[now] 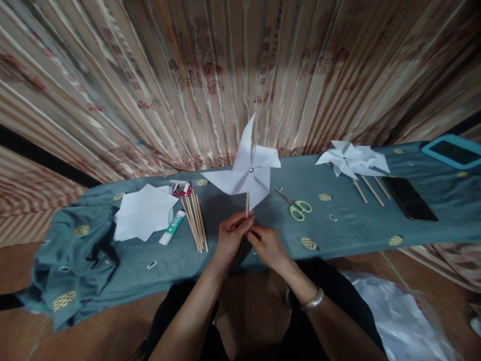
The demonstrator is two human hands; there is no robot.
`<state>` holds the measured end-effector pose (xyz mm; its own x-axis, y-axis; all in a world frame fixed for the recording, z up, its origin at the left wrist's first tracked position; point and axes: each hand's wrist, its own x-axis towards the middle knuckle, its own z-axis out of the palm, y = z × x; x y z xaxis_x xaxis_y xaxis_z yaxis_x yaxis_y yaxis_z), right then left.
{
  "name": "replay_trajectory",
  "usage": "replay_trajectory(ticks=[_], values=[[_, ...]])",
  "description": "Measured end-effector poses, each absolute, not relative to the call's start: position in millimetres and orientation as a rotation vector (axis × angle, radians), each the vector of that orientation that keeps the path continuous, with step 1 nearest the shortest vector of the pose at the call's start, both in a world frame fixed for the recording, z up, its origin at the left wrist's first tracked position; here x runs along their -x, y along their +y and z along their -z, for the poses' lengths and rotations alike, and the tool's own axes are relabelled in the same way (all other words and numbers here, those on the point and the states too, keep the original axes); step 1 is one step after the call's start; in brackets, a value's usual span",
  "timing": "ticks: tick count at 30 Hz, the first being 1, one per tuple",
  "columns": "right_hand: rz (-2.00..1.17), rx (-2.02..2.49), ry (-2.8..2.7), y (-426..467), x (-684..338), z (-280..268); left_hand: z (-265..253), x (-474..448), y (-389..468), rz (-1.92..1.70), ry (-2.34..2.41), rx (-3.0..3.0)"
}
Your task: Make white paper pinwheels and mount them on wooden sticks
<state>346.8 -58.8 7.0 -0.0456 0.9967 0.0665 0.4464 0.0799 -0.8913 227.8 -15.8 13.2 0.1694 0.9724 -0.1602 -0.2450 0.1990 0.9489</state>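
Observation:
A white paper pinwheel (pixel 259 176) on a wooden stick stands upright in front of me, a small metal pin at its centre. My left hand (pixel 231 234) is closed around the lower part of the stick. Fingers of my right hand (pixel 268 245) are pinched together at the stick's lower end, touching the left hand; the stick's bottom is hidden by the fingers. To the right of the pinwheel lie scissors (pixel 296 206) with light green handles. Left of my hands are several bare wooden sticks (pixel 196 220).
A green-grey cloth (pixel 240 253) covers the table. At left lie white paper sheets (pixel 145 213), a glue stick (pixel 173 228) and a small red box of pins (pixel 182 189). Finished pinwheels (pixel 347 159), a black phone (pixel 409 199) and a blue-framed tablet (pixel 454 151) lie right. Behind hangs a curtain (pixel 225 75).

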Motion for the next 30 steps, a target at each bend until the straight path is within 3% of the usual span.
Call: replay_trajectory(ticks=[13,24,30], values=[[-0.923,1.433,-1.576,-56.2,-348.7,-10.2,-8.8,-216.0,-15.8,-1.121,1.079,-1.056],[-0.458,1.558,-1.162,-35.3,-407.8,-20.2,-4.4,-210.4,-14.5,-1.111,1.068,-1.109],[-0.474,1.366,-1.312,-28.9,-418.4,-8.8,-5.9,-215.9,-16.2,-1.072,1.043,-1.127]])
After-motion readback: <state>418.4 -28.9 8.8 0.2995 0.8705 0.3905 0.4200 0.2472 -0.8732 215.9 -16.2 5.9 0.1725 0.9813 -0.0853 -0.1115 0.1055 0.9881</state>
